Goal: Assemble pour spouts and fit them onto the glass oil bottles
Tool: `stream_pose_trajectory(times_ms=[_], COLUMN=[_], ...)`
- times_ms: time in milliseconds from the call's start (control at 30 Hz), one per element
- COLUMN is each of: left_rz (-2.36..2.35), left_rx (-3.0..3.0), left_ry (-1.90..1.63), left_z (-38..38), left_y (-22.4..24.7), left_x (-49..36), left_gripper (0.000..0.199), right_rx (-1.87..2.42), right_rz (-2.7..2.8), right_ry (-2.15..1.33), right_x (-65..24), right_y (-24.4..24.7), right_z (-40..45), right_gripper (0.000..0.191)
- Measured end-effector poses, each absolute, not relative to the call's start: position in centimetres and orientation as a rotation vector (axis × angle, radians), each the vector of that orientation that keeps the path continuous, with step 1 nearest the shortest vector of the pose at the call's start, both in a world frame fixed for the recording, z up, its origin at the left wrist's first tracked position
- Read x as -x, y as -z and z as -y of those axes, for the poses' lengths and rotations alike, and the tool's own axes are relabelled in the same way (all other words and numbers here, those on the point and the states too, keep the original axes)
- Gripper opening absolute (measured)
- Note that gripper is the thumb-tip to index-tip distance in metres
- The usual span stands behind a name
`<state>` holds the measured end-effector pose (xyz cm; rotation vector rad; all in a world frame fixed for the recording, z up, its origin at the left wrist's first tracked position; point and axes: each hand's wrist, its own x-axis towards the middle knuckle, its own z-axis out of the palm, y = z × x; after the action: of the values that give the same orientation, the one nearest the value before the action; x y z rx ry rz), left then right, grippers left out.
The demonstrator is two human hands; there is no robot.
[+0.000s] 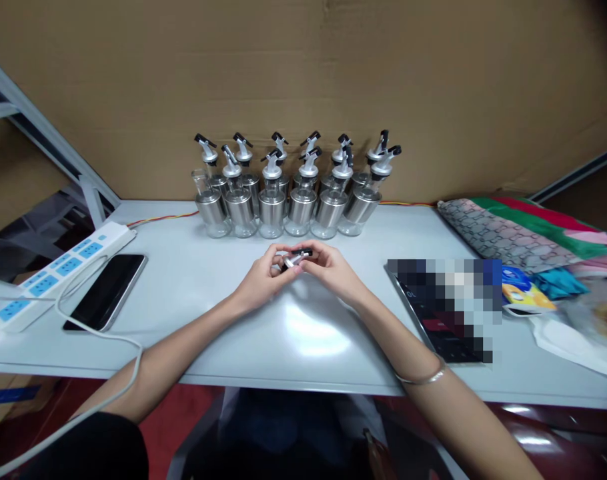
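Between both hands, just above the table, is a pourer spout (297, 260) with a silver body and a black lever. My left hand (268, 273) pinches its silver base from the left. Fingers of my right hand (328, 267) close on the lever end from the other side. Behind the hands stand two rows of glass bottles with steel sleeves, such as the front bottle (272, 207). Most carry the same kind of spout. The front-left bottle (211, 207) has a bare glass neck with no spout on it.
A power strip (58, 270) and a phone (108, 290) lie at the left, with a white cable (133, 340) crossing my left forearm. To the right are a partly blurred tablet (433, 313), a tissue pack (526, 290) and folded cloth (513, 230). A cardboard wall (303, 80) stands behind.
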<state>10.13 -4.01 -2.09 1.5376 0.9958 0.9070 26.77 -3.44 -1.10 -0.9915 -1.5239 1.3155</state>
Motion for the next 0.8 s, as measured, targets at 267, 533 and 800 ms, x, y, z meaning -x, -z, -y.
stream_pose_trajectory(times_ms=[267, 533, 800], left_rz=[-1.103, -1.076, -1.236], left_rx=[-1.929, -2.323, -2.509], left_ry=[-0.988, -1.041, -0.6], left_z=[3.7, 4.3, 4.4], left_y=[1.8, 2.8, 2.0], left_x=[-9.3, -9.3, -9.9], left_gripper=[0.026, 0.023, 0.018], right_rx=[1.112, 1.243, 1.012], right_rz=[1.916, 1.924, 2.065], right_ry=[-0.652, -0.717, -0.556], right_x=[-27.0, -27.2, -27.2], right_y=[0.6, 0.3, 0.4], right_z=[3.8, 3.9, 4.2], right_gripper=[0.016, 0.025, 0.037])
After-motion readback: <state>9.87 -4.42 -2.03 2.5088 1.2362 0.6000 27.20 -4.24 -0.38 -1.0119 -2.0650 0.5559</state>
